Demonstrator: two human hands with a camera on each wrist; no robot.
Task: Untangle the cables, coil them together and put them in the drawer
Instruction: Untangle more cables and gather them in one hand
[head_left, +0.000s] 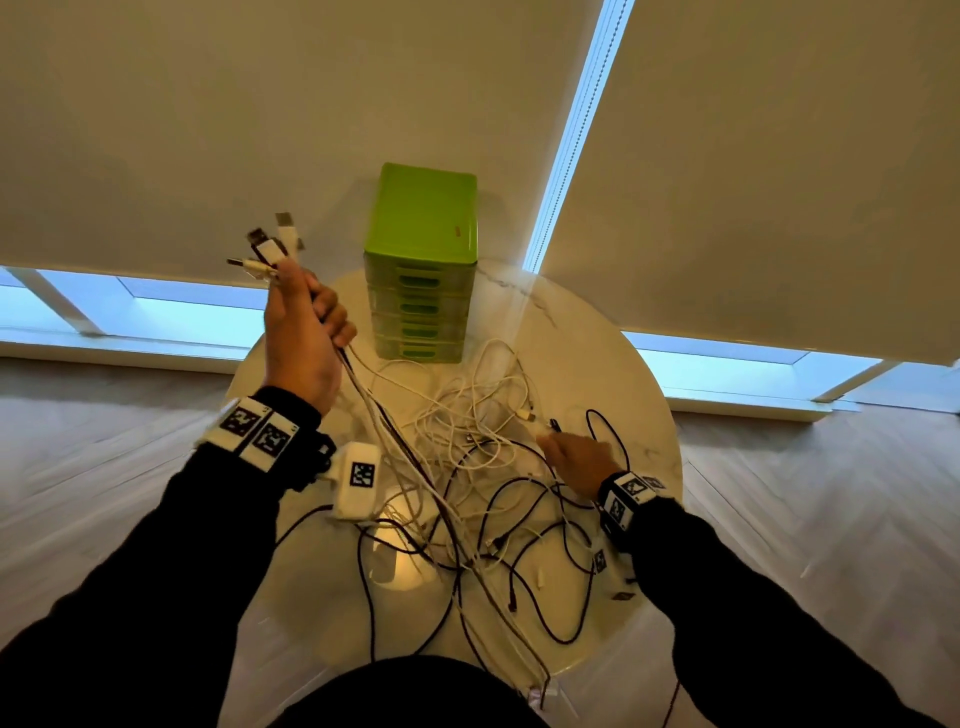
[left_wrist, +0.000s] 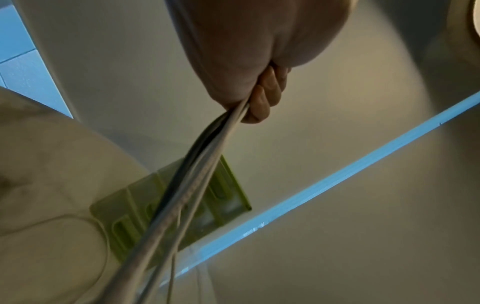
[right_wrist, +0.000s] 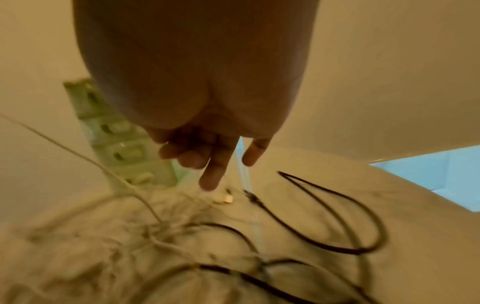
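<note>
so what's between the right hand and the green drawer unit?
Head view: the right hand and drawer unit are separated by loose white cables on the table.

Round marble table (head_left: 613, 332) (cables (head_left: 483, 431), drawer unit (head_left: 421, 291))

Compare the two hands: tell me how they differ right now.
The left hand is raised above the table, gripping a bundle of cables with plugs sticking out on top; the right hand is low over the tangle, fingers extended toward a white plug, holding nothing. Both wear marker-tagged wristbands and dark sleeves.
</note>
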